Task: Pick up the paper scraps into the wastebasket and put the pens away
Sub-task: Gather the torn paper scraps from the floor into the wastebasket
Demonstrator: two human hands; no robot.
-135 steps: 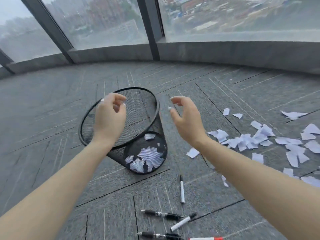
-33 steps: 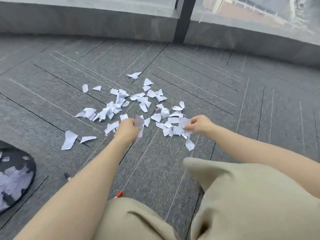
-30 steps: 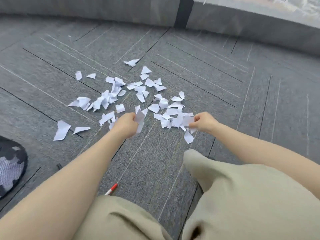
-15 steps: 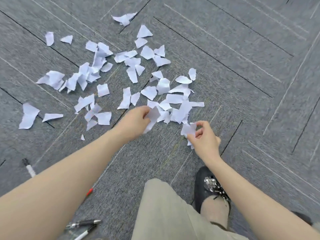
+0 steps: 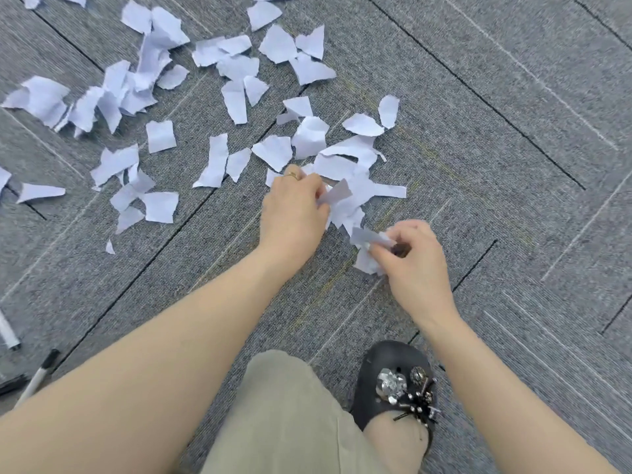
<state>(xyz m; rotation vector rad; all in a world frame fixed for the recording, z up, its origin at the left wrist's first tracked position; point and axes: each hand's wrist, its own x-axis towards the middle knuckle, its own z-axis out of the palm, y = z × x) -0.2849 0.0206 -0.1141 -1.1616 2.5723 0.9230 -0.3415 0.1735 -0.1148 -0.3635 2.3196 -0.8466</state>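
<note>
Both hands work low over the carpeted floor (image 5: 496, 138), at the near edge of the scatter of paper scraps (image 5: 236, 97), which makes sense: starting with the pieces closest to the body lets the person gather without leaning across the rest. The left hand (image 5: 294, 217) has its grip closed on a torn piece that sticks out past the fingers to the right, fingers curled round it so that more can be added to the same bundle. The right hand (image 5: 413, 265) pinches a small wad of scraps between thumb and fingertips, just beside the left, so each hand collects its own handful before any trip to the wastebasket, which is out of view here. Most of the scraps lie spread on the floor beyond and to the left of the hands, so by my judgement the paper part of the task is far from finished. The pens (image 5: 37, 371) lie at the left edge of the view, near the person's left arm and well apart from the hands, untouched; leaving them until the paper is cleared looks sensible. A dark decorated shoe (image 5: 396, 381) is planted just below the right wrist
</note>
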